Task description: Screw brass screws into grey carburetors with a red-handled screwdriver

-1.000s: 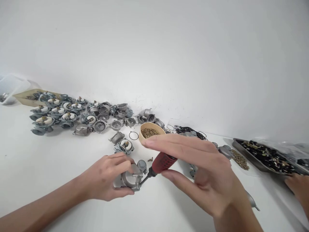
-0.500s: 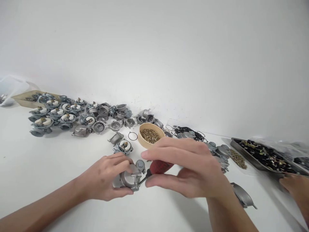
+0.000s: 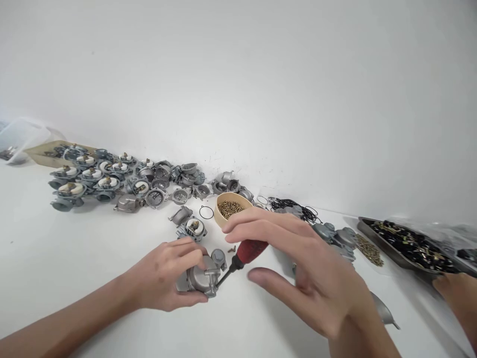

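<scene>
My left hand [image 3: 169,273] is wrapped round a grey metal carburetor [image 3: 203,276], holding it down on the white table. A screwdriver [image 3: 248,252] with a red handle and black shank leans into the carburetor's right corner, its tip at the edge there. Over that handle is my right hand [image 3: 298,263], fingers reaching across it and thumb lifted off to the side. The handle's rear end is hidden beneath the fingers. Small brass screws [image 3: 231,249] lie just behind the carburetor. Beyond my left hand sits an open carburetor body [image 3: 194,227] with a white float.
A round tub [image 3: 219,217] of brass screws stands behind my hands. Carburetor bodies [image 3: 70,190] and bowls [image 3: 156,197] crowd the left. Rightward are black rings [image 3: 294,206], a screw pile [image 3: 368,250], and a metal tray [image 3: 395,253] touched by another person's hand [image 3: 456,291].
My right thumb has moved away from the screwdriver and the hand has opened wider around it. More of the red handle and the loose screws now show. The view shifted slightly.
</scene>
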The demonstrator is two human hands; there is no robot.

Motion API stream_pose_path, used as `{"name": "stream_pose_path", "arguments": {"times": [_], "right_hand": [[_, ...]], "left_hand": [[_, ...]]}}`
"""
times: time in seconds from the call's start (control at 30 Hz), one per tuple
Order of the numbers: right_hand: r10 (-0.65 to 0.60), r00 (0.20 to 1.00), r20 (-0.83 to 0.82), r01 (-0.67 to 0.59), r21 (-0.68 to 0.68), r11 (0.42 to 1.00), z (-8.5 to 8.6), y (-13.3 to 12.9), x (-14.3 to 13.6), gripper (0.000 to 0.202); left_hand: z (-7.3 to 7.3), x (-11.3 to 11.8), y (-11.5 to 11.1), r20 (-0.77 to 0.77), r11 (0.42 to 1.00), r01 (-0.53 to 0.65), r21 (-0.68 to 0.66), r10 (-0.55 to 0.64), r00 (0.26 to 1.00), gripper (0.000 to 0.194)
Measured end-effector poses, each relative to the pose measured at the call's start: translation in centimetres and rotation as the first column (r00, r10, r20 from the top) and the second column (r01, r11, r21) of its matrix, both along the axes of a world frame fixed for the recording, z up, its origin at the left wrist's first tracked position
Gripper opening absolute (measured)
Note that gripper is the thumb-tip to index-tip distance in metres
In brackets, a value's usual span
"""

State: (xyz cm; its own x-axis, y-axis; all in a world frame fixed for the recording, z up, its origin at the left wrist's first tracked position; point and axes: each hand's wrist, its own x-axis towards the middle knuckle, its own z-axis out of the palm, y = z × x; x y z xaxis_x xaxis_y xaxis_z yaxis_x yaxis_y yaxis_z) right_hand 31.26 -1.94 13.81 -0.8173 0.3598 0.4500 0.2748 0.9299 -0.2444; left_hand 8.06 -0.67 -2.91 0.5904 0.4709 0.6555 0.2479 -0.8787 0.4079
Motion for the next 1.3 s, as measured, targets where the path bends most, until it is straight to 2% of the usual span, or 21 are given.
{"name": "stream_pose_path", "arguments": {"times": [0.07,0.17,0.23,0.33,0.43,0.5,0.6,0.8,0.97,1.07,1.17,1.23,1.3], "right_hand": [[0.027,0.999,0.028,-0.026,-0.027,0.999,0.2,-0.2,0.2,0.021],[-0.077,0.997,0.015,0.076,0.08,0.994,0.3,-0.5,0.3,0.005],[-0.145,0.989,0.016,0.142,0.132,0.981,0.2,-0.5,0.3,0.015],[-0.097,0.993,0.065,0.093,0.061,0.994,0.5,-0.6,0.3,0.002],[-0.026,0.997,0.067,0.026,0.007,1.0,0.5,-0.6,0.3,0.009],[-0.065,0.997,0.047,0.062,0.058,0.996,0.3,-0.5,0.2,0.007],[-0.123,0.992,0.014,0.121,0.128,0.984,0.0,-0.3,0.2,0.016],[-0.086,0.993,0.076,0.086,-0.001,0.996,0.5,-0.2,0.5,0.007],[-0.098,0.993,0.069,0.095,0.042,0.995,0.5,-0.5,0.4,0.023],[-0.109,0.994,0.015,0.108,0.077,0.991,0.9,-0.8,0.9,0.023],[-0.246,0.954,-0.17,0.266,0.111,0.958,1.5,-0.3,2.4,0.017],[-0.404,0.872,-0.276,0.449,0.125,0.884,1.3,1.0,3.6,0.018],[-0.593,0.762,-0.262,0.629,0.078,0.773,0.1,3.1,4.5,0.021]], "left_hand": [[0.0,0.0,0.0,-0.004,1.0,-0.001,0.0,0.001,1.0,0.029],[0.1,0.0,0.0,-0.013,1.0,-0.004,-0.011,0.004,1.0,0.029],[0.1,0.0,-0.1,-0.017,1.0,-0.004,-0.02,0.004,1.0,0.029],[0.1,0.0,0.0,-0.023,1.0,-0.003,-0.022,0.003,1.0,0.029],[0.0,-0.1,0.0,-0.02,1.0,-0.002,-0.018,0.002,1.0,0.029],[0.0,-0.1,0.0,-0.012,1.0,-0.002,-0.013,0.002,1.0,0.028],[0.0,0.0,0.0,-0.012,1.0,-0.005,-0.01,0.005,1.0,0.027],[0.1,0.0,-0.1,-0.023,1.0,-0.017,-0.004,0.017,1.0,0.027],[0.1,0.0,0.0,-0.008,0.999,-0.038,0.011,0.038,0.999,0.026],[-0.1,0.0,0.1,0.002,0.999,-0.045,0.012,0.045,0.999,0.029],[-0.2,-0.1,0.1,-0.005,0.998,-0.058,0.01,0.058,0.998,0.034],[-0.1,-0.2,0.0,-0.023,0.998,-0.066,0.013,0.067,0.998,0.035],[0.0,-0.3,0.0,-0.038,0.998,-0.062,0.018,0.063,0.997,0.039]]}}
